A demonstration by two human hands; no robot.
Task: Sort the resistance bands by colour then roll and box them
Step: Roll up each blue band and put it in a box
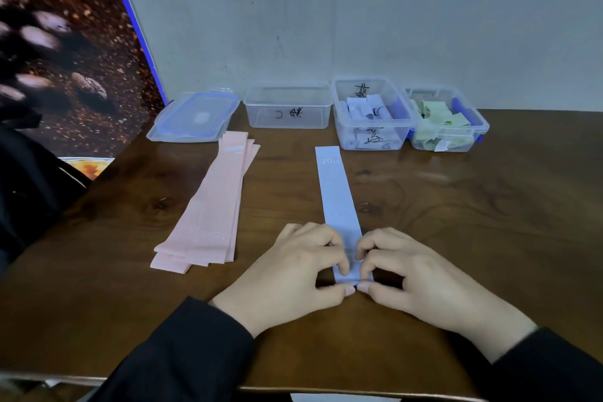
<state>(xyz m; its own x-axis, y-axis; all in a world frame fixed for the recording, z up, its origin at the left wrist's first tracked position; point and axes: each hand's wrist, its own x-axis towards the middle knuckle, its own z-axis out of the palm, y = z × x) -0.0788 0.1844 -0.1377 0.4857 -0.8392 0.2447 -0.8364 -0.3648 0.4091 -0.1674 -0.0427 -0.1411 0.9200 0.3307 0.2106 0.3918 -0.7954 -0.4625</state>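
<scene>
Blue band (337, 196) lies flat on the table (456, 222), running away from the person; its near end sits between both hands. Left hand (293, 274) and right hand (414, 277) each pinch that end, fingers curled. Pink bands (208, 206) lie well to the left.

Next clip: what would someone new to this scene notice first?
Both hands, left hand and right hand, pinch the near end of a pale blue band lying lengthwise in the middle of the table. To its left lies a stack of pink bands. Along the back wall stand three clear boxes: an empty box, a box of blue rolls, and a box of green rolls.
</scene>
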